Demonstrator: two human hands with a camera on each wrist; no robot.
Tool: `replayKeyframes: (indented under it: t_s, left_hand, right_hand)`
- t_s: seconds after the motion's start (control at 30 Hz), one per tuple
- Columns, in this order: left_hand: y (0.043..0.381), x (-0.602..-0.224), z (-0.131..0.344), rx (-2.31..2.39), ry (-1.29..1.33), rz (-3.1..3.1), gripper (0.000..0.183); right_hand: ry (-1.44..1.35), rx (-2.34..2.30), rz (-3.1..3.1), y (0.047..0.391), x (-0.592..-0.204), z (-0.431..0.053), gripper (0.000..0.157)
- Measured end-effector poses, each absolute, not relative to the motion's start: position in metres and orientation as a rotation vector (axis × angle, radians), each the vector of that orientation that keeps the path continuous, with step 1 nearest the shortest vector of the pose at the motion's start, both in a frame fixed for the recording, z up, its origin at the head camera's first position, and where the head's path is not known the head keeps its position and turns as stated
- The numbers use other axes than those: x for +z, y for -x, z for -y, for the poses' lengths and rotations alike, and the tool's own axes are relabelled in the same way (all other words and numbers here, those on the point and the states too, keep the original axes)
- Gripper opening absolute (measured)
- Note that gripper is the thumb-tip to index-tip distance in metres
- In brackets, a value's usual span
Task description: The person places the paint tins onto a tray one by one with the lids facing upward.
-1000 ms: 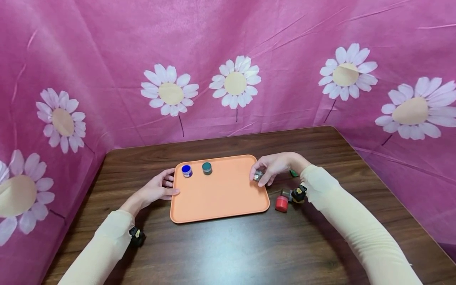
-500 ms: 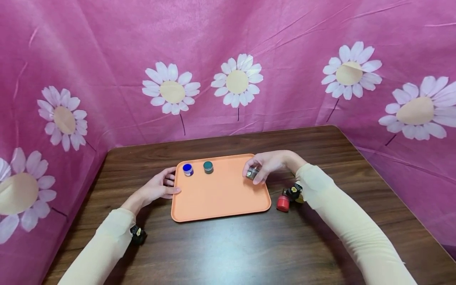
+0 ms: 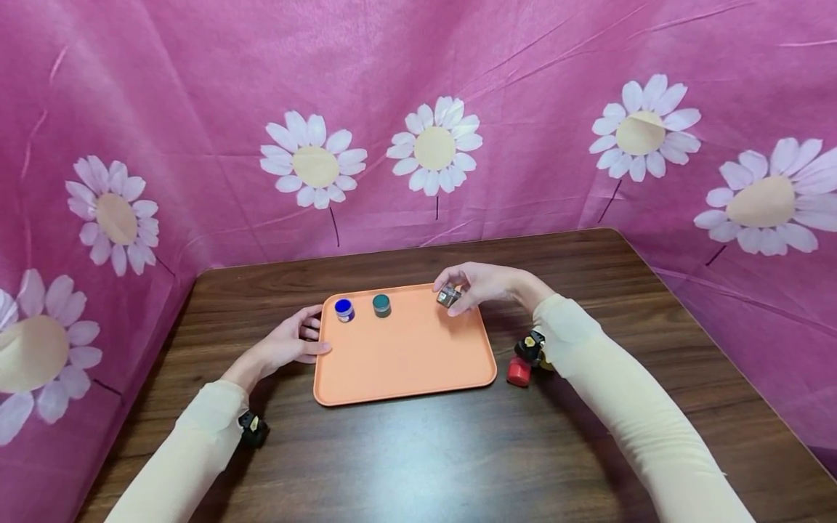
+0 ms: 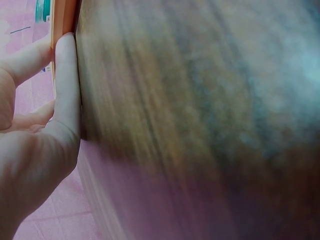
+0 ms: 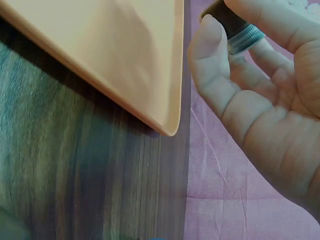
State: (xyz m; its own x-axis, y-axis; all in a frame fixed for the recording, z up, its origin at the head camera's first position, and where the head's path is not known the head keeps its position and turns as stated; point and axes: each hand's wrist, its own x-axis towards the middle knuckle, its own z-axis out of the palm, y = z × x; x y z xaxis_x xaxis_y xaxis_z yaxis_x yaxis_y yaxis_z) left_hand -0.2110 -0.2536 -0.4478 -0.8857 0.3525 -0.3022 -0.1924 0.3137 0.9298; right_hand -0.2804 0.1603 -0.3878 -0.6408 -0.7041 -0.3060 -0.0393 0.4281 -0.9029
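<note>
In the head view my right hand [image 3: 474,285] pinches a small dark paint jar [image 3: 448,296] above the back right part of the orange tray [image 3: 405,363]. The jar is tilted; its ribbed clear lid [image 5: 246,40] shows in the right wrist view. My left hand [image 3: 288,343] holds the tray's left edge, thumb on the rim and fingers along the side. On the tray stand a blue paint jar [image 3: 344,310] at the back left corner and a dark green paint jar [image 3: 382,306] to its right, a small gap between them.
A red paint jar [image 3: 519,372] stands on the brown wooden table [image 3: 314,465], right of the tray. Beside it a yellowish item [image 3: 546,363] is mostly hidden by the right wrist camera [image 3: 530,347]. A pink flowered cloth [image 3: 510,87] hangs behind the table.
My right hand has carried the dark jar left and back, from the tray's right edge to over its back right part. The left hand stays at the tray's left edge.
</note>
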Motion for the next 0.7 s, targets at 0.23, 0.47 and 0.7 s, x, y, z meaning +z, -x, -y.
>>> replayKeyframes:
  t_s: [0.23,0.47,0.7]
  left_hand:
    - [0.212,-0.450,0.254,1.602,-0.141,-2.129,0.089]
    - [0.211,-0.449,0.254,1.602,-0.143,-2.132,0.090]
    - [0.212,-0.449,0.254,1.602,-0.143,-2.128,0.090]
  right_hand:
    - [0.612,-1.329,-1.973,0.282,-0.388,-0.153,0.057]
    - [0.599,-1.372,-2.008,0.280,-0.383,-0.146,0.043]
    - [0.624,-1.426,-2.006,0.280,-0.379,-0.142,0.050]
